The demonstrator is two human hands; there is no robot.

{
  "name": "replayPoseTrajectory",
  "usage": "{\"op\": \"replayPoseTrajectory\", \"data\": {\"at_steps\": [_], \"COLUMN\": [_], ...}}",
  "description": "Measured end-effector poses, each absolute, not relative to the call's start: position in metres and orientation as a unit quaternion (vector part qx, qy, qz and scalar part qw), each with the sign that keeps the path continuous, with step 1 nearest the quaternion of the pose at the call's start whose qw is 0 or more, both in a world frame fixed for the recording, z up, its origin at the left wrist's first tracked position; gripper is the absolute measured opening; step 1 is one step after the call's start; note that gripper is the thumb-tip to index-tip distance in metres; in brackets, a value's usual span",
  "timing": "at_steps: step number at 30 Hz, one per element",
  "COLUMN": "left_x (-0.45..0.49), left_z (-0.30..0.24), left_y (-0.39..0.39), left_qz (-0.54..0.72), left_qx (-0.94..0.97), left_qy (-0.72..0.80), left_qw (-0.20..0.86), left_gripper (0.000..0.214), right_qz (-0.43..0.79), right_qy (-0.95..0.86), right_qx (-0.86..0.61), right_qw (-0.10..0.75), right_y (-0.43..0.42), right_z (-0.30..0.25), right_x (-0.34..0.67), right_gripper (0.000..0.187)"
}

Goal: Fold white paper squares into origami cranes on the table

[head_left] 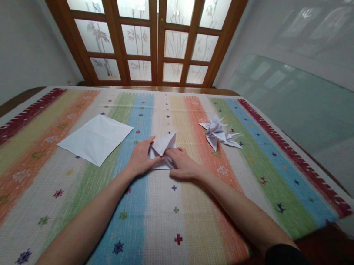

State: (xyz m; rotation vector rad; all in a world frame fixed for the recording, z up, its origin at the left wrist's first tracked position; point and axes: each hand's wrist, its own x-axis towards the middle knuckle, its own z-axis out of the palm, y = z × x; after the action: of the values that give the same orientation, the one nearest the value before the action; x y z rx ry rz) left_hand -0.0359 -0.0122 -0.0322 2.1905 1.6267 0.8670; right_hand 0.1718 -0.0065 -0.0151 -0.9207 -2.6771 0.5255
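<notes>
Head view: folded paper on striped cloth, between your two grips, one flap standing up. Your left grip: partly closed, finger and thumb holding paper's left side. Your right grip: bent fingers against paper's right side, near raised flap; can't tell whether it pinches. White sheet: flat, left of your left grip. Pointed paper shapes: clustered, beyond and right of your right grip.

Matt white paper on a coarse-looking cloth.
The folded piece, flat sheet and spiky figures are smooth paper; tabletop edge and doors look wooden, with 12 frosted-glass panes showing; the pale green panel looks glossy.
</notes>
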Motion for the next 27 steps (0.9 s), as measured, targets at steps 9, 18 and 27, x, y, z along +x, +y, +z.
{"op": "replayPoseTrajectory", "data": {"at_steps": [9,18,27], "left_x": [-0.02,-0.031,-0.03], "left_z": [-0.031,-0.036,-0.042], "left_y": [-0.018,-0.018,-0.014], "left_qz": [0.251,0.339,0.311], "left_qx": [0.751,0.794,0.797], "left_qy": [0.609,0.502,0.503], "left_qw": [0.044,0.041,0.122], "left_gripper": [0.071,0.091,0.083], "right_qz": [0.201,0.091,0.135], "right_qy": [-0.901,-0.897,-0.843], "right_qx": [-0.335,-0.374,-0.473], "right_qw": [0.186,0.218,0.216], "right_y": [-0.01,-0.024,-0.028], "right_z": [-0.019,-0.028,-0.025], "right_x": [0.18,0.181,0.174], "right_gripper": [0.029,0.019,0.021]}}
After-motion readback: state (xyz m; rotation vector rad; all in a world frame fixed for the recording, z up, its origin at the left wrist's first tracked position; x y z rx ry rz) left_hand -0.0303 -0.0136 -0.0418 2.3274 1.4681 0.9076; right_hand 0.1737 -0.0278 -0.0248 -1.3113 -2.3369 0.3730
